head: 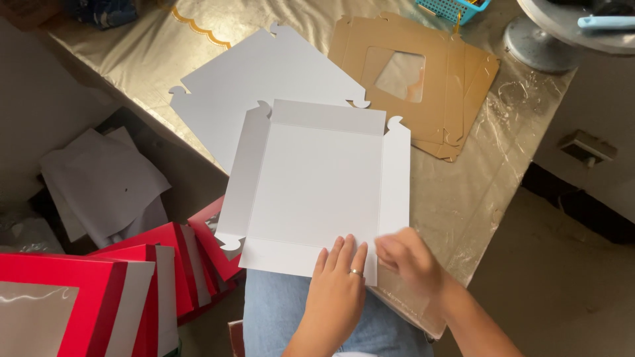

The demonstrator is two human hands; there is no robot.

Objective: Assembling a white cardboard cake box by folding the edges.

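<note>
A flat white cardboard box blank (pixel 314 188) with creased side flaps and curled corner tabs lies on the table's near edge, over my lap. My left hand (pixel 340 287), a ring on one finger, rests flat with fingers spread on the blank's near flap. My right hand (pixel 407 258) is blurred and pinches the blank's near right corner. A second white blank (pixel 254 82) lies flat beyond it.
A stack of brown box lids with square windows (pixel 423 73) lies at the back right on the foil-covered table (pixel 476 178). Red folded boxes (pixel 132 284) stand at lower left, white sheets (pixel 99 182) on the floor, a turquoise basket (pixel 453 8) and a metal stand base (pixel 536 43) at the back.
</note>
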